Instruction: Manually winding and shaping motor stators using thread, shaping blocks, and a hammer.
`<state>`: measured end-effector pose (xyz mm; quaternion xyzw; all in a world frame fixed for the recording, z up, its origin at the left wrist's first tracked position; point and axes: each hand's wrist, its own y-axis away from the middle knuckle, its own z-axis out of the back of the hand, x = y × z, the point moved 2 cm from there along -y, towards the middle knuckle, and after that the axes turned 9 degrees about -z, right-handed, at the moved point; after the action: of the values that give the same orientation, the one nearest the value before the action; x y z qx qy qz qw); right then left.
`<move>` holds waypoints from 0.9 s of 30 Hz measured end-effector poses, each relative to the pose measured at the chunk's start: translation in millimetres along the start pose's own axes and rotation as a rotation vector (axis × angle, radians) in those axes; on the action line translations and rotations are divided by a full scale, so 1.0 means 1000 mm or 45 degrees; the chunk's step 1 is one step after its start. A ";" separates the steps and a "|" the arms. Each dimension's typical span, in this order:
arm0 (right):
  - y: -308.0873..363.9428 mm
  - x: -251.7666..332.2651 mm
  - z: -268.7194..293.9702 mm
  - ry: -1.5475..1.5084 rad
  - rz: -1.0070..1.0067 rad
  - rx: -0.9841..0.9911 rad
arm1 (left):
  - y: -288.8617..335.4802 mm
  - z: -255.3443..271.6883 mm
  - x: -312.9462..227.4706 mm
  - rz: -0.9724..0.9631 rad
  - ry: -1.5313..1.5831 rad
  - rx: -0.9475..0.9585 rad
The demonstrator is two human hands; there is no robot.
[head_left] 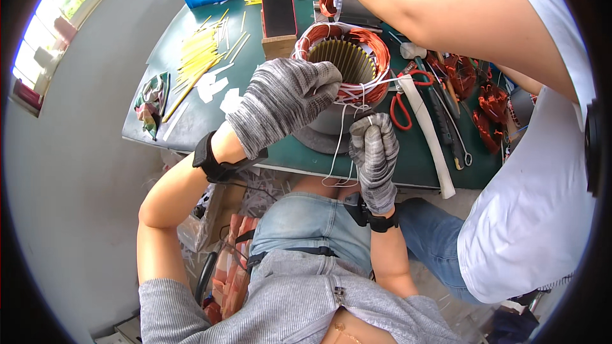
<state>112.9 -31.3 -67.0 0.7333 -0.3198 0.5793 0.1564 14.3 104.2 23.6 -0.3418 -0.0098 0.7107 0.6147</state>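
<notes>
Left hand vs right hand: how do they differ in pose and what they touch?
The left hand lies spread over the stator's copper winding; the right hand is fisted below it, pinching white lacing cord. The left hand sits higher, at the stator's rim; the right hand sits near the table edge. Both wear grey knit gloves and black wrist straps.

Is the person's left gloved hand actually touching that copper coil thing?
Touching. The head view shows the left hand laid on the copper winding of the stator, fingers pressed against its rim.

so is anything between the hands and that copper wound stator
Nothing visible. The left hand in its grey knit glove rests on the copper-wound stator, and the right hand below it grips the white lacing cord hanging from the winding.
</notes>
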 end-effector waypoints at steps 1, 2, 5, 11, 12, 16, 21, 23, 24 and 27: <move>0.001 0.002 0.000 0.002 0.001 0.013 | 0.001 -0.001 0.001 -0.002 -0.002 0.000; 0.001 0.005 0.000 0.001 0.004 0.012 | 0.002 -0.002 0.002 -0.032 0.012 -0.035; 0.003 0.014 0.000 -0.018 -0.072 0.009 | 0.004 -0.003 0.002 -0.056 0.011 -0.052; -0.003 -0.007 0.020 -0.272 -0.189 0.117 | -0.001 0.008 -0.008 0.050 0.038 0.028; -0.002 -0.005 0.010 -0.128 -0.065 -0.044 | -0.002 0.014 -0.012 0.108 0.054 0.109; -0.009 -0.011 0.010 -0.041 0.000 0.082 | -0.044 0.035 0.027 -0.672 -0.369 0.254; -0.006 -0.013 0.002 -0.097 0.090 0.048 | -0.116 0.011 0.036 -0.793 -0.289 0.425; -0.006 -0.015 0.003 -0.083 0.068 0.022 | -0.125 -0.012 0.058 -0.815 0.003 0.470; -0.006 -0.016 0.004 -0.094 0.061 0.034 | -0.130 -0.014 0.059 -0.637 0.113 0.576; -0.004 -0.019 0.004 -0.115 0.077 0.014 | -0.139 -0.019 0.058 -0.614 0.130 0.614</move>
<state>116.6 -25.2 -85.5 0.7495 -0.3453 0.5519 0.1202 143.4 181.3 42.0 -0.2096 0.1089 0.5087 0.8279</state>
